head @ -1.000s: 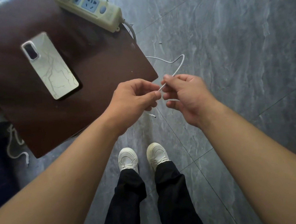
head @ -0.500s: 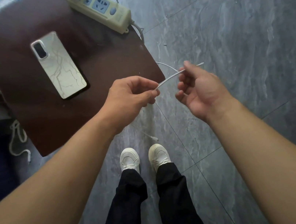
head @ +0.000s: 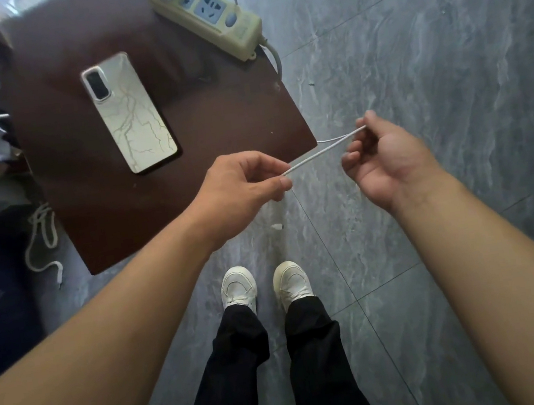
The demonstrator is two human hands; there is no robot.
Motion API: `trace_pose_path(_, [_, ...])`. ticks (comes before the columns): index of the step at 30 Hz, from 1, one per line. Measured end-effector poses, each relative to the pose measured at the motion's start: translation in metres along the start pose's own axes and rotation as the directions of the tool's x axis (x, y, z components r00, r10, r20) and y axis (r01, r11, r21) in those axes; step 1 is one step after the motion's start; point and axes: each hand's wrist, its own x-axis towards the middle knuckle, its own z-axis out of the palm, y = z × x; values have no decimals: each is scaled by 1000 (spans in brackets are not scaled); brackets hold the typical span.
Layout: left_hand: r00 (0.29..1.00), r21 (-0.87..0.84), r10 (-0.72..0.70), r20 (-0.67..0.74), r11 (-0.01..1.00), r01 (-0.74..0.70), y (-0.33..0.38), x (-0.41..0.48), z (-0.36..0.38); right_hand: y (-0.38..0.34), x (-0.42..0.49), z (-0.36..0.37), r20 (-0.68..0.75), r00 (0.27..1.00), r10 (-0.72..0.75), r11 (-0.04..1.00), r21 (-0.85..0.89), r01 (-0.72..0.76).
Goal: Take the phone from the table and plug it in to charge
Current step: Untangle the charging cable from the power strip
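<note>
A phone (head: pixel 131 113) with a pale marbled back lies face down on the dark brown table (head: pixel 210 113). A thin white charging cable (head: pixel 317 154) is stretched between my two hands just off the table's near right corner. My left hand (head: pixel 242 185) pinches one end of that stretch between thumb and forefinger. My right hand (head: pixel 387 156) holds the cable at its fingertips, palm turned toward me. The cable's small white plug (head: pixel 277 226) dangles below my left hand, above the floor.
A cream power strip (head: pixel 206 13) with blue sockets lies along the table's far edge, its cord dropping over the right side. Another white cable (head: pixel 43 242) hangs at the table's left. Clutter sits at far left. My white shoes (head: pixel 264 286) stand on grey stone tiles.
My hands have drawn apart, the right one moving right along the cable, so a longer taut stretch shows between them. The phone has not moved on the table.
</note>
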Motion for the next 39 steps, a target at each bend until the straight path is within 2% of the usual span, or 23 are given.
trace_pose_path(2, [1000, -9, 4, -10, 1000, -4, -2, -2, -4, 1, -2, -1, 3, 999, 36, 999, -23, -36])
trace_pose_path(5, [999, -36, 25, -27, 999, -26, -1, -3, -3, 16, -13, 3, 97, 991, 94, 981, -176, -76])
trace_pose_path(8, [998, -47, 44, -47, 998, -46, 3, -4, 1, 37, -29, 12, 230, 964, 135, 941, -333, -53])
trace_pose_path(10, [998, -40, 45, -49, 998, -47, 4, -5, 1, 45, -33, 13, 255, 960, 115, 934, -356, -17])
trace_pose_path(15, [999, -13, 27, -18, 1000, -27, -5, -9, -7, 34, -24, 5, 152, 986, 62, 983, -180, -34])
trace_pose_path(23, [998, 40, -44, 43, 998, 42, -19, -14, -18, 20, -3, -9, 33, 994, 107, 993, 48, -108])
trace_pose_path(26, [994, 41, -67, 91, 997, 64, -20, -16, -21, 23, 1, -11, 22, 988, 156, 974, 165, -157])
trace_pose_path(30, [982, 4, -118, 147, 993, 118, -22, -20, -27, 24, 5, -15, 68, 973, 222, 893, 387, -231])
trace_pose_path(34, [983, -30, -136, 124, 990, 140, -23, -22, -32, 28, 9, -15, 46, 964, 261, 894, 364, -260])
trace_pose_path(39, [994, -36, -105, 16, 994, 106, -26, -19, -38, 37, 10, -13, -98, 918, 383, 921, 114, -372])
